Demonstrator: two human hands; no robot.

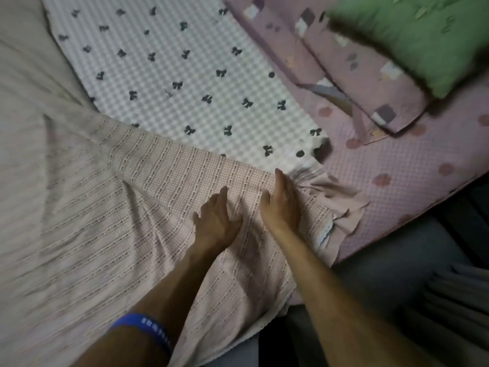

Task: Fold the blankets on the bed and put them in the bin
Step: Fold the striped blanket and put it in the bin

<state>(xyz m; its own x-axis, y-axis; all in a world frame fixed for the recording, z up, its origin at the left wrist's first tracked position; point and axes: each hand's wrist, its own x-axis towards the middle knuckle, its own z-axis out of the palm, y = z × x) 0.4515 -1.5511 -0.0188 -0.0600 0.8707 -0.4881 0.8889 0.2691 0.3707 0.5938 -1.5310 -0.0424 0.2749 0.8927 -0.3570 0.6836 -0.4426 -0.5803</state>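
Note:
A pale pink striped woven blanket (105, 207) lies spread over the near part of the bed, its ruffled corner bunched at the right. My left hand (215, 221) rests flat on it with straight fingers. Just to the right, my right hand (281, 202) presses on the same blanket beside the ruffled edge, fingers straight. Beyond them lies a white checked blanket with dark bow prints (185, 70), partly covered by the pink one. No bin is in view.
A pink patterned bed sheet (397, 165) covers the mattress at the right. A folded purple quilt (352, 70) and a green pillow (423, 35) lie at the far right. The bed's edge and dark floor are at the lower right.

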